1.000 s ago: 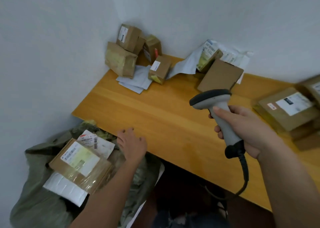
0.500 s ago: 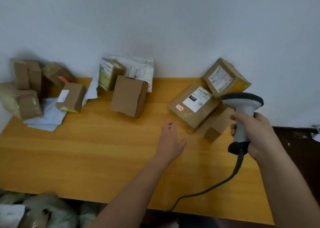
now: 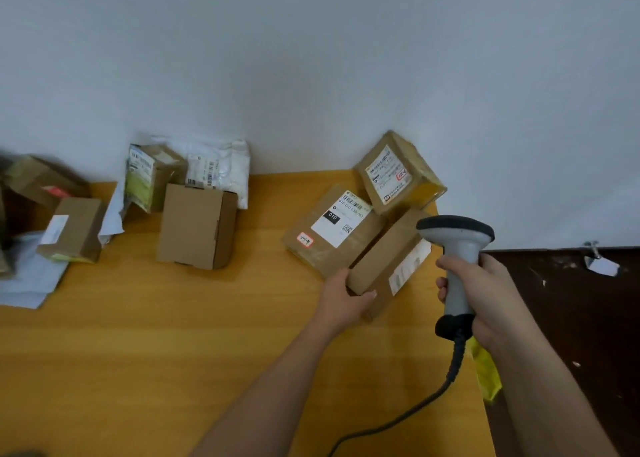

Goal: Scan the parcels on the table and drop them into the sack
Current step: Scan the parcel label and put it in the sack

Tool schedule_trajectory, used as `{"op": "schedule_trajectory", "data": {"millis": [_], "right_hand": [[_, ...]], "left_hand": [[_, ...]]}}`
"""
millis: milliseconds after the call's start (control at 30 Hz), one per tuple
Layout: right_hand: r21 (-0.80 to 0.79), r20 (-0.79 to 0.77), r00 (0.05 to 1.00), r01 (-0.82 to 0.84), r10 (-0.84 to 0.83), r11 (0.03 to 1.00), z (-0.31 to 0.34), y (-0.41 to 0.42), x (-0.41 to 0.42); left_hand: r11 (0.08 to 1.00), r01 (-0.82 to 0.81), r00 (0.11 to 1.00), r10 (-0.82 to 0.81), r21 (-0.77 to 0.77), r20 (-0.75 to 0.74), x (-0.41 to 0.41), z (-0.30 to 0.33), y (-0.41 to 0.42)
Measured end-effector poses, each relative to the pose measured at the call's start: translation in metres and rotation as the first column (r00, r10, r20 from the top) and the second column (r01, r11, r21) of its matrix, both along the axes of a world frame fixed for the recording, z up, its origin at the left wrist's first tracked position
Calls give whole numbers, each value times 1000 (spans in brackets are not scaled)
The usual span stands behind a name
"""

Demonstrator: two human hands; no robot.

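The left hand (image 3: 346, 292) is cupped round the near end of a brown box (image 3: 388, 260) at the right of the desk (image 3: 173, 335), thumb on top, fingers hidden beneath. The right hand (image 3: 485, 293) is closed on the scanner (image 3: 455, 245), whose head hovers just above that box. To scan well, tilt the box so its side label (image 3: 408, 262) faces the scanner head, squarely and without glare. Two labelled boxes (image 3: 332, 228) lie just behind; the sack is out of view.
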State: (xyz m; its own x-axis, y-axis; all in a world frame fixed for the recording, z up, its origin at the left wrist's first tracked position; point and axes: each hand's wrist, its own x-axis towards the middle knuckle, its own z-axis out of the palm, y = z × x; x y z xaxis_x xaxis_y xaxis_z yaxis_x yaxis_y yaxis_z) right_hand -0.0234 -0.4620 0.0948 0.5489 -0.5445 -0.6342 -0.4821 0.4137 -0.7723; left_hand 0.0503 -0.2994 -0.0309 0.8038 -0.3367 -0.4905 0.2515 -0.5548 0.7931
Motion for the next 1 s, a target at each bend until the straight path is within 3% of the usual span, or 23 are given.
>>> {"op": "schedule_trajectory", "data": {"millis": [67,200,400,500,667,800,1000], "right_hand": [[10,21,1000,-17,17,1000,1,4,7],[26,45,996,-75,74,997,4,23,26],[43,77,975,-211,208,976,5,62,51],[-11,41,963,-266,266,964,-3,76,62],[35,-10,937,-349,350,936,-18,101,68],[33,13,905,-426,426,904,-17,122,68],[45,23,855,-519,519,854,-8,139,69]], "left_hand": [[987,-140,963,116,-85,-244,5,4,27],[896,-441,755,340,-51,-561,6,0,104],[680,-732,550,566,-28,-614,-6,10,198],[588,-807,488,615,-52,-619,-16,13,222],[388,-915,353,636,-111,-686,-26,0,243],[345,-929,336,622,-137,-708,-30,-2,241],[461,-877,422,599,-137,-680,-34,-4,238]]}}
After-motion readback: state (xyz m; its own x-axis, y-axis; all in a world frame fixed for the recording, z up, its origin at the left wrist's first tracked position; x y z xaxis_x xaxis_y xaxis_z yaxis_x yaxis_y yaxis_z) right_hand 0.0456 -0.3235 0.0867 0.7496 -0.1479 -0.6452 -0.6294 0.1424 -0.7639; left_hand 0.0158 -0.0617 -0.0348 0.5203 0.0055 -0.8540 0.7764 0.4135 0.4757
